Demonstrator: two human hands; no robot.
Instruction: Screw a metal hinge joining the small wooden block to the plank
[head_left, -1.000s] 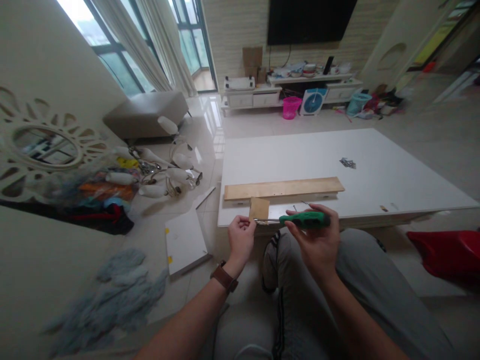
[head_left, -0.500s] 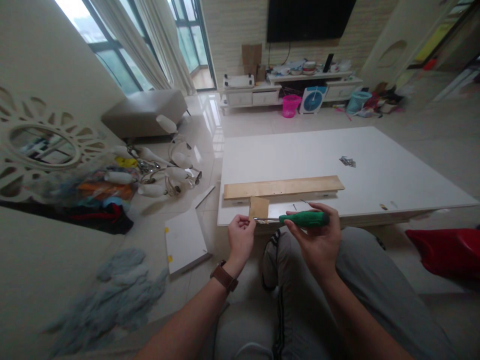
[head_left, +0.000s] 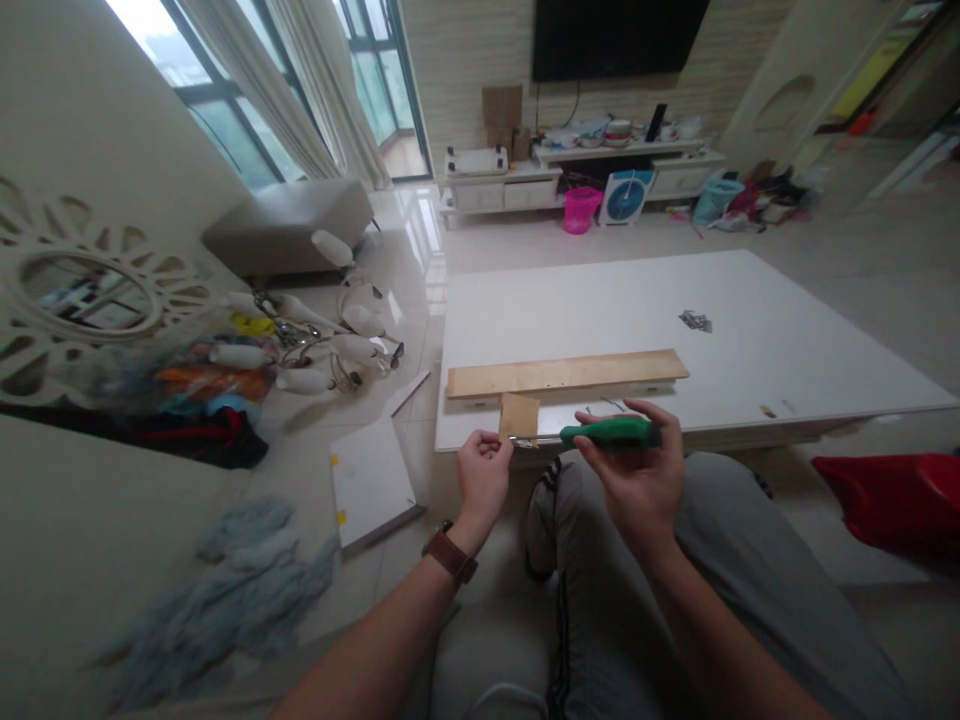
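My right hand point(head_left: 643, 470) is wrapped around the green handle of a screwdriver point(head_left: 616, 434), whose shaft points left. At the shaft's tip my left hand point(head_left: 484, 475) is closed in a pinch; the small thing between its fingertips is too small to make out. Right beside those fingertips lies a small tan piece point(head_left: 519, 416) at the front edge of the white panel point(head_left: 570, 310). Behind it a long wooden board point(head_left: 568, 374) rests on the panel. A few thin screws point(head_left: 613, 404) lie close to my right fingers.
A small pile of metal hardware point(head_left: 695, 321) lies farther right on the panel. On the floor at left are a white board point(head_left: 373, 482), a grey-blue cloth heap point(head_left: 247, 590) and a lamp with several white shades point(head_left: 304, 381). Something red point(head_left: 889, 500) stands at the right.
Both hands keep nearly the same place and hold. The right fingers have shifted slightly around the screwdriver handle.
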